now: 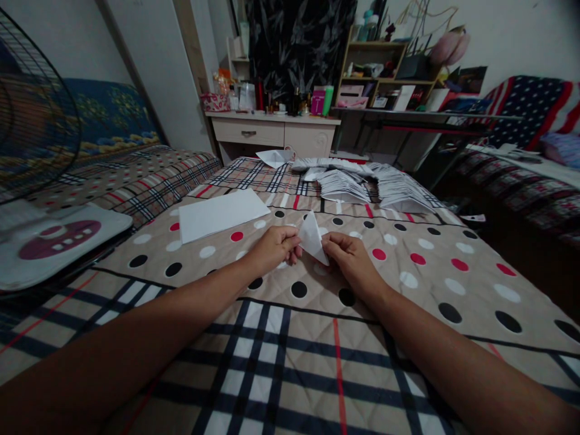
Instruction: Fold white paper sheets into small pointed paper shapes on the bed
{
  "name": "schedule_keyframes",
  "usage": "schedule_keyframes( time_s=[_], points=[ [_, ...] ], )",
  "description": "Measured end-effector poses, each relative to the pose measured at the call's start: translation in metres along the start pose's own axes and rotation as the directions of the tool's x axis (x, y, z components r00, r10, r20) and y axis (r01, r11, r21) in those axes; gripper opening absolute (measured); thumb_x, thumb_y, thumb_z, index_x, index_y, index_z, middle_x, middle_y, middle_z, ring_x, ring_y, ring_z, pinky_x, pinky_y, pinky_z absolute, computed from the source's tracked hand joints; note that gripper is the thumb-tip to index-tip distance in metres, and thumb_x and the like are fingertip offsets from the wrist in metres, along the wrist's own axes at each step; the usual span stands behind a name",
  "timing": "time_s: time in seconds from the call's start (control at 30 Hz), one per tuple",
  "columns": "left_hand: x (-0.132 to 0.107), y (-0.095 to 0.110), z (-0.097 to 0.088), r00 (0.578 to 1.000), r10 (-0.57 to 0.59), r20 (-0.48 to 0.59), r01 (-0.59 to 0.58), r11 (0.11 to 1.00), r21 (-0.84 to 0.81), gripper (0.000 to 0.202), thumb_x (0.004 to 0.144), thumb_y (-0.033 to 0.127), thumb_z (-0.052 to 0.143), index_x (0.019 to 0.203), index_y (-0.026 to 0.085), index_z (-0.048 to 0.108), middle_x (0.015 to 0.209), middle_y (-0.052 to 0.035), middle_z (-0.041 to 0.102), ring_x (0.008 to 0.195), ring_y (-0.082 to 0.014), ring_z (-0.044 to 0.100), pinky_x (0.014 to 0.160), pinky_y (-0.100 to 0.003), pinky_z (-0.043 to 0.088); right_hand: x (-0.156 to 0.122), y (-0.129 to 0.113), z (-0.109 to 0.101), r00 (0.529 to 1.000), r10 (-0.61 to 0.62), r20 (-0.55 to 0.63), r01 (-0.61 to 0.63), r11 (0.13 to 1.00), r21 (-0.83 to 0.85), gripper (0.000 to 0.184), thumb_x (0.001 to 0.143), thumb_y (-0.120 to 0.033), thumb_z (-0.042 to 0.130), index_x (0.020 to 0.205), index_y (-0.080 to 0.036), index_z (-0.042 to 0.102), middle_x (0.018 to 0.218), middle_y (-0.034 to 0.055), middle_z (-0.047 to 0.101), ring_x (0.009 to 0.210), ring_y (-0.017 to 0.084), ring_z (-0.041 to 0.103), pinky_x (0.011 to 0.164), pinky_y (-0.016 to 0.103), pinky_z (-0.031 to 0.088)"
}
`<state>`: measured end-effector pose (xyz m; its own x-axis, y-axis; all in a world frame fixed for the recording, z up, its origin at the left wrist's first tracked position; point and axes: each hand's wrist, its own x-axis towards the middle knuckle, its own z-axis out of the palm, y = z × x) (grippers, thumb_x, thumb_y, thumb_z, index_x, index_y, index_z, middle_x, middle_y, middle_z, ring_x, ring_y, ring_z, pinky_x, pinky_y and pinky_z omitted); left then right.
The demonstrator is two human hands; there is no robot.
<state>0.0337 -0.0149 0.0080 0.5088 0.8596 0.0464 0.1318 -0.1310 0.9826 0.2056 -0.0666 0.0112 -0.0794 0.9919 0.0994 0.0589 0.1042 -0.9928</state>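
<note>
A small white sheet of paper folded to a triangle (312, 237) is held up just above the dotted bedspread. My left hand (278, 246) pinches its left edge between thumb and fingers. At its right edge, my right hand (348, 254) grips the same paper, fingers curled. Left of my hands lies a flat stack of white paper (222, 215). Beyond them rest rows of folded white paper pieces (342, 186), packed closely side by side, with another such row (401, 188) at the right.
A quilted bedspread (312, 350) with dots and checks spreads under my arms. At the far left stand a wire-caged fan (36, 109) and a white board-like surface (58, 241). A white dresser (272, 130) and a shelf unit (376, 78) stand behind the bed.
</note>
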Motion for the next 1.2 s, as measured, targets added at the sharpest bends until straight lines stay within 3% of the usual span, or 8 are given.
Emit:
schedule_keyframes(
  time_s=[0.13,0.2,0.3,0.43,0.63,0.77,1.0,1.2],
  points=[
    [-0.005,0.001,0.004,0.995,0.073,0.072,-0.079,0.994,0.078,0.048,0.088,0.016,0.049,0.135,0.015,0.041,0.069,-0.0001,0.065,0.050,-0.0099,0.061,0.047,-0.018,0.044,0.004,0.006,0.000,1.000,0.000,0.021,0.001,1.000,-0.011,0.018,0.070,-0.033,0.068,0.072,-0.016,0.063,0.063,-0.0005,0.063,0.050,0.011,0.051,0.046,0.022,0.036],
    [-0.008,0.001,0.004,0.971,0.228,0.067,-0.238,0.949,0.208,0.064,0.086,0.014,0.054,0.144,0.022,0.030,0.097,-0.0067,0.068,0.065,-0.0114,0.066,0.057,-0.022,0.052,0.005,0.008,-0.001,1.000,-0.015,-0.025,0.013,0.997,-0.074,0.016,0.068,-0.030,0.068,0.073,-0.016,0.063,0.067,0.0010,0.065,0.055,0.012,0.054,0.049,0.022,0.039],
    [-0.013,0.003,0.004,0.849,0.514,0.124,-0.495,0.691,0.527,0.070,0.079,0.010,0.064,0.140,0.032,0.039,0.140,-0.0092,0.047,0.103,-0.0187,0.063,0.082,-0.033,0.056,0.005,0.010,-0.003,0.988,-0.079,-0.130,0.049,0.974,-0.221,0.011,0.067,-0.025,0.065,0.071,-0.016,0.062,0.066,0.0011,0.064,0.055,0.013,0.054,0.049,0.022,0.037],
    [-0.018,0.008,0.003,0.702,0.647,0.299,-0.594,0.299,0.747,0.045,0.077,0.012,0.068,0.119,0.025,0.057,0.147,-0.0083,0.039,0.120,-0.0239,0.053,0.097,-0.043,0.051,0.005,0.011,-0.005,0.972,-0.167,-0.165,0.092,0.916,-0.390,0.009,0.068,-0.023,0.060,0.063,-0.017,0.056,0.058,-0.0009,0.057,0.052,0.011,0.049,0.046,0.022,0.031],
    [-0.023,0.016,0.005,0.729,0.604,0.321,-0.471,0.102,0.876,0.022,0.080,0.022,0.067,0.102,0.020,0.065,0.144,-0.0124,0.045,0.122,-0.0311,0.052,0.094,-0.046,0.051,0.002,0.008,-0.004,0.971,-0.174,-0.163,0.100,0.916,-0.389,0.023,0.078,-0.031,0.057,0.059,-0.018,0.052,0.051,-0.0024,0.049,0.048,0.010,0.044,0.044,0.021,0.029],
    [-0.021,0.014,0.006,0.775,0.551,0.310,-0.468,0.170,0.867,0.021,0.076,0.026,0.071,0.096,0.019,0.068,0.137,-0.0139,0.052,0.118,-0.0325,0.055,0.089,-0.047,0.052,-0.002,0.003,-0.001,0.986,-0.127,-0.103,0.085,0.936,-0.343,0.031,0.084,-0.037,0.054,0.059,-0.018,0.052,0.048,-0.0028,0.048,0.043,0.009,0.042,0.041,0.022,0.027],
    [-0.009,0.005,0.001,0.790,0.605,0.099,-0.577,0.678,0.456,0.016,0.071,0.024,0.080,0.066,0.015,0.067,0.104,-0.0076,0.066,0.096,-0.0181,0.065,0.084,-0.031,0.052,-0.002,0.002,-0.002,0.995,-0.052,-0.088,0.041,0.991,-0.124,0.018,0.073,-0.031,0.066,0.064,-0.016,0.061,0.055,-0.0020,0.057,0.047,0.009,0.048,0.045,0.021,0.034],
    [-0.008,0.006,0.003,0.902,0.423,-0.089,-0.385,0.880,0.278,0.023,0.062,0.025,0.084,0.065,0.014,0.065,0.084,-0.0032,0.066,0.074,-0.0131,0.062,0.063,-0.022,0.047,-0.001,0.003,-0.001,0.997,-0.036,-0.076,0.035,0.999,-0.013,0.018,0.069,-0.032,0.070,0.078,-0.016,0.068,0.065,-0.0012,0.063,0.050,0.010,0.051,0.048,0.022,0.039]
  ],
)
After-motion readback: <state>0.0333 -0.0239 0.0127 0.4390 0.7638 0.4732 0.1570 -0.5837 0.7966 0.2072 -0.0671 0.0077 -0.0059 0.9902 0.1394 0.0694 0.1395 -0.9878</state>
